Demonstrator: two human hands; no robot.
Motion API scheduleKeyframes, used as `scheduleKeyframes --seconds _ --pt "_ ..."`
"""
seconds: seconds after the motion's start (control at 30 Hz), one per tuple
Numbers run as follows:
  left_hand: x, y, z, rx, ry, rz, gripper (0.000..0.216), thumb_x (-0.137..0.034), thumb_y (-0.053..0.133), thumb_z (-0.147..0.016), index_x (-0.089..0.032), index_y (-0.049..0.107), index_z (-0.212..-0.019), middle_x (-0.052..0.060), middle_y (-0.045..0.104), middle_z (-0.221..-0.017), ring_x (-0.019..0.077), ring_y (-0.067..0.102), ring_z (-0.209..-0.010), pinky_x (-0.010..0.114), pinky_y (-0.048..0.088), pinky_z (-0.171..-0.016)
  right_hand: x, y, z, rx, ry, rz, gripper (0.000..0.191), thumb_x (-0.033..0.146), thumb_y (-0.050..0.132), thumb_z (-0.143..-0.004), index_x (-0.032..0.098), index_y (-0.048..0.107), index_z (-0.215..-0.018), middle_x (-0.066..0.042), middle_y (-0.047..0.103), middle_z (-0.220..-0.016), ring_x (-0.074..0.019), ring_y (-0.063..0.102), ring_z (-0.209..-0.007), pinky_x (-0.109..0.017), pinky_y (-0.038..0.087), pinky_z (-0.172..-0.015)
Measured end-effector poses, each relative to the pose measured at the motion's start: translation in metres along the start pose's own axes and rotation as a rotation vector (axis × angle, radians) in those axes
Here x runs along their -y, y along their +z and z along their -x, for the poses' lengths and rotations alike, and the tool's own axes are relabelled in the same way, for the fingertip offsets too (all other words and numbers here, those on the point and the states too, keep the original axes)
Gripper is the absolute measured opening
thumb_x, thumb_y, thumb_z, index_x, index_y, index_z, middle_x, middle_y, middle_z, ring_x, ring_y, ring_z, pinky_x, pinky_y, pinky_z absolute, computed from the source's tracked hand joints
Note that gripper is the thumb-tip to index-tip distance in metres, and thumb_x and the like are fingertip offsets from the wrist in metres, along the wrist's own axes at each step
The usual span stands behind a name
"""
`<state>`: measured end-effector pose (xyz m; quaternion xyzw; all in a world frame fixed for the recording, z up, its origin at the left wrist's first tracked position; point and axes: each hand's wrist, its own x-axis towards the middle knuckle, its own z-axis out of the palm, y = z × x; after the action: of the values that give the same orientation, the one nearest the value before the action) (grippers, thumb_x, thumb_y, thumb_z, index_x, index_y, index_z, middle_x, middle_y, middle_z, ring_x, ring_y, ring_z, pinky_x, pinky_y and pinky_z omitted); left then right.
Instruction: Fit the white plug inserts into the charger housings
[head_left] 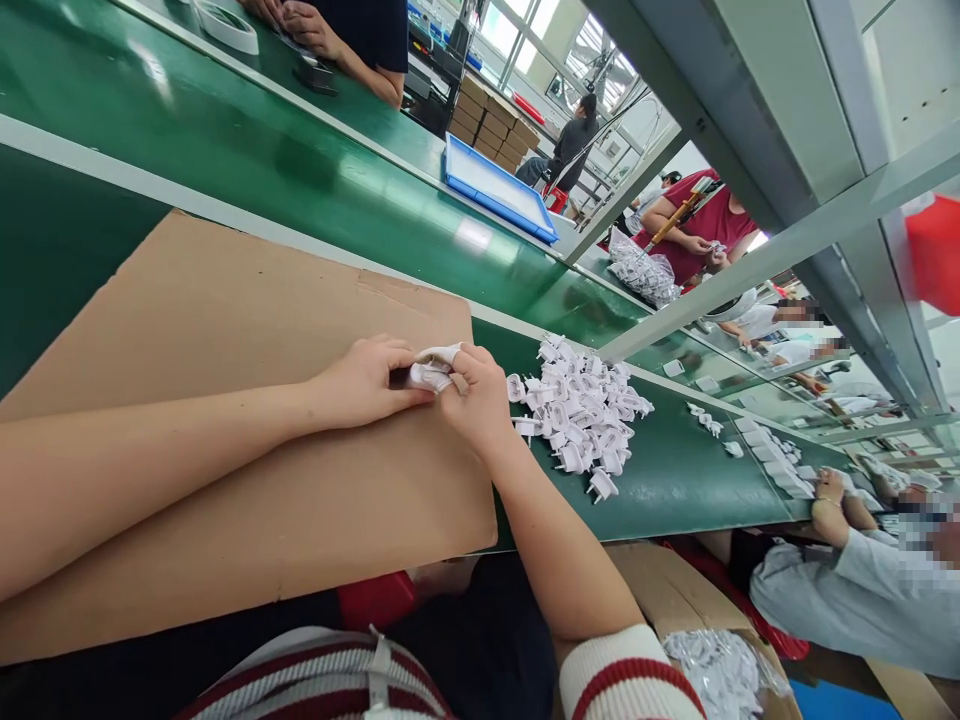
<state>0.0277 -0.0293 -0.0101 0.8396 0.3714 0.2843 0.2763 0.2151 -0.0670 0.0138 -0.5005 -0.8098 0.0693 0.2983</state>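
Observation:
Over the brown cardboard sheet (247, 330), both hands meet at a small white plastic plug (429, 377). My left hand (367, 378) pinches its left side between thumb and fingers. From the right, my right hand (478, 395) grips the other side with bent fingers. A whitish, soft-looking piece, perhaps a cloth (441, 353), lies over the top of the plug; fingers hide much of both. Just right of my right hand is a heap of white plugs (581, 405), several with pins showing.
A green conveyor belt (337, 200) runs behind the cardboard. Beyond it lie a blue-rimmed tray (499, 190) and a co-worker's hands (311, 28). A metal post (630, 335) rises past the heap. Below right stands a carton of bagged white parts (716, 670), near another co-worker (847, 590).

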Motion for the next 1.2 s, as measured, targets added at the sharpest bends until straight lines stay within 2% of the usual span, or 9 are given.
scheduleKeyframes --seconds 0.17,0.3,0.5,0.77,0.9,0.97,1.03,1.1,1.2 --pt "0.005 0.001 -0.001 -0.011 -0.007 0.014 0.037 -0.057 0.062 -0.085 -0.021 0.071 -0.086 0.003 0.068 -0.089 0.0241 0.058 -0.092 0.035 0.042 -0.086 0.001 0.006 0.001 -0.049 0.051 0.048 0.026 0.004 0.053 -0.080 0.021 0.069 -0.092 -0.004 0.060 -0.085 -0.0218 0.054 -0.085 -0.033 0.045 -0.078" --pt "-0.002 0.001 0.004 -0.038 -0.062 0.040 0.041 -0.059 0.066 -0.079 -0.020 0.071 -0.090 0.006 0.071 -0.095 0.0272 0.061 -0.097 0.038 0.046 -0.089 0.001 0.017 0.009 -0.180 0.064 -0.107 0.032 0.013 0.057 -0.086 0.023 0.068 -0.115 -0.004 0.065 -0.092 -0.0214 0.059 -0.089 -0.034 0.048 -0.084" --pt "-0.005 -0.010 -0.012 -0.058 -0.419 0.129 0.043 -0.050 0.067 -0.077 -0.023 0.072 -0.110 0.002 0.075 -0.101 0.0259 0.067 -0.094 0.034 0.051 -0.081 0.001 0.037 0.015 -0.439 0.226 -0.388 0.070 0.038 0.071 -0.086 0.020 0.042 -0.148 -0.010 0.061 -0.116 -0.0216 0.060 -0.099 -0.037 0.053 -0.086" --pt "0.057 -0.066 -0.119 -0.415 -0.621 -0.440 0.047 -0.049 0.056 -0.085 -0.019 0.068 -0.119 0.014 0.072 -0.118 0.0357 0.060 -0.111 0.046 0.041 -0.094 -0.005 0.053 0.007 -0.208 0.184 -0.448 0.062 0.036 0.064 -0.091 0.021 0.042 -0.147 -0.006 0.062 -0.113 -0.0154 0.059 -0.080 -0.034 0.054 -0.079" --pt "0.073 -0.075 -0.141 -0.410 -0.683 -0.503 0.044 -0.042 0.058 -0.083 -0.016 0.069 -0.115 0.021 0.072 -0.114 0.0402 0.058 -0.118 0.051 0.039 -0.099 -0.009 0.055 0.004 -0.175 0.210 -0.470 0.062 0.032 0.063 -0.089 0.019 0.043 -0.145 -0.006 0.063 -0.118 -0.0137 0.060 -0.075 -0.036 0.055 -0.083" --pt "0.074 -0.073 -0.141 -0.422 -0.708 -0.528 0.055 -0.041 0.060 -0.082 -0.010 0.063 -0.128 0.026 0.064 -0.132 0.0439 0.049 -0.132 0.056 0.036 -0.105 -0.010 0.056 0.003 -0.181 0.205 -0.463 0.059 0.032 0.064 -0.088 0.019 0.045 -0.143 -0.006 0.064 -0.115 -0.0147 0.061 -0.078 -0.037 0.055 -0.085" --pt "0.069 -0.067 -0.132 -0.464 -0.629 -0.622 0.075 -0.040 0.058 -0.084 -0.003 0.044 -0.147 0.028 0.038 -0.158 0.0442 0.025 -0.151 0.060 0.025 -0.116 -0.008 0.054 0.002 -0.235 0.201 -0.444 0.059 0.033 0.063 -0.089 0.019 0.044 -0.143 -0.008 0.064 -0.115 -0.0173 0.063 -0.084 -0.038 0.055 -0.085" --pt "0.058 -0.056 -0.112 -0.422 -0.382 -0.762 0.081 -0.037 0.053 -0.089 -0.001 0.027 -0.158 0.022 0.017 -0.169 0.0375 0.005 -0.158 0.059 0.009 -0.125 -0.004 0.049 0.002 -0.357 0.206 -0.388 0.061 0.035 0.062 -0.091 0.017 0.041 -0.145 -0.013 0.061 -0.122 -0.0224 0.062 -0.099 -0.041 0.055 -0.088" --pt "0.030 -0.033 -0.063 -0.113 0.094 -0.850 0.069 -0.028 0.041 -0.095 -0.012 0.028 -0.161 0.012 0.025 -0.168 0.0274 0.012 -0.159 0.050 0.004 -0.130 0.003 0.032 0.006 -0.539 0.153 -0.252 0.066 0.039 0.061 -0.093 0.016 0.034 -0.150 -0.021 0.051 -0.140 -0.0299 0.052 -0.126 -0.050 0.048 -0.103"
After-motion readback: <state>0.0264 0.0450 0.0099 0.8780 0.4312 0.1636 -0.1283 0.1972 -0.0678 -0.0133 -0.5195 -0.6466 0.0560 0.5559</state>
